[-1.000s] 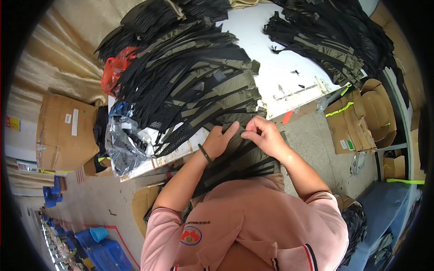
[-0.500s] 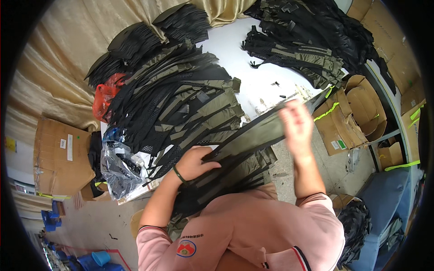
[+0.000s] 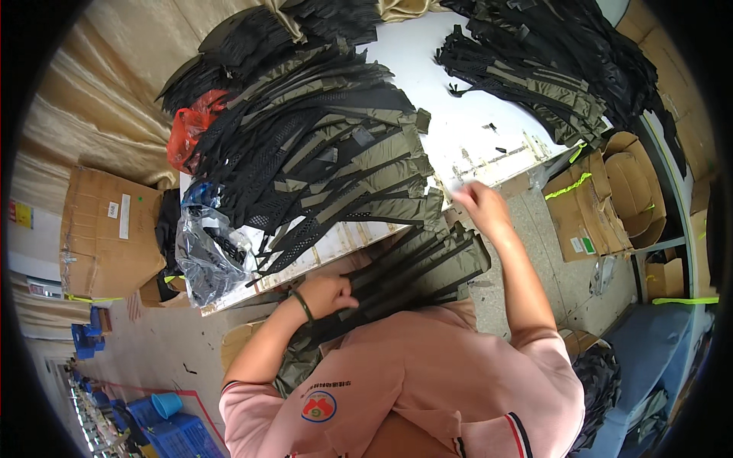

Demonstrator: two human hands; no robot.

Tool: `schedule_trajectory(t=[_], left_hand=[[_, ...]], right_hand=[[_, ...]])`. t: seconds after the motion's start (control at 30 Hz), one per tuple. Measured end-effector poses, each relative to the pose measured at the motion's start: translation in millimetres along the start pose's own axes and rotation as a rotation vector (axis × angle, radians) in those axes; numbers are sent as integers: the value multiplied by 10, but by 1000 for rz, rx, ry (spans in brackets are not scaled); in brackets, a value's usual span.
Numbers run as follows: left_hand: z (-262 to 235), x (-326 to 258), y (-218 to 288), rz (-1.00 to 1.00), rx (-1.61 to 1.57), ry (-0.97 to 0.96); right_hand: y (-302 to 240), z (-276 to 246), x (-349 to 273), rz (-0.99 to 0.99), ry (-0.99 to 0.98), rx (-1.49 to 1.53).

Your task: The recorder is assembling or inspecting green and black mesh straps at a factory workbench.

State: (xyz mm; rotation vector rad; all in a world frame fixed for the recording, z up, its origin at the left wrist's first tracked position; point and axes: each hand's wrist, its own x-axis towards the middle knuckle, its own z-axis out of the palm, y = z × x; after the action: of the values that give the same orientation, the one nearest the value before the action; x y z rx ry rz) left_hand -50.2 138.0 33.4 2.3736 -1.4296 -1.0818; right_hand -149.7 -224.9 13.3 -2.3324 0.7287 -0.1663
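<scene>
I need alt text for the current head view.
A person's left hand is over black-and-olive fabric strips between their pink shirt and a white table; the right hand is near the table's front edge. A larger pile of similar strips lies on the table, beside a red plastic bag.

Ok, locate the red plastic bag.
The red plastic bag is at upper left in the head view, by the left edge of the white table, between the gold curtain and the pile of dark strips.
</scene>
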Motion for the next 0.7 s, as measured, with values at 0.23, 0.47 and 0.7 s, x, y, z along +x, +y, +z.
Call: schedule_trajectory(t=[0.23,0.47,0.7], left_hand=[[-316,539,303,186,-273,488],[-675,989,351,427,-142,1012],[-682,1355,610,333,-679,670]], right_hand=[[-328,505,742,1,12,13],[-637,274,-195,-290,-198,675],[-824,285,-436,-439,505,178]])
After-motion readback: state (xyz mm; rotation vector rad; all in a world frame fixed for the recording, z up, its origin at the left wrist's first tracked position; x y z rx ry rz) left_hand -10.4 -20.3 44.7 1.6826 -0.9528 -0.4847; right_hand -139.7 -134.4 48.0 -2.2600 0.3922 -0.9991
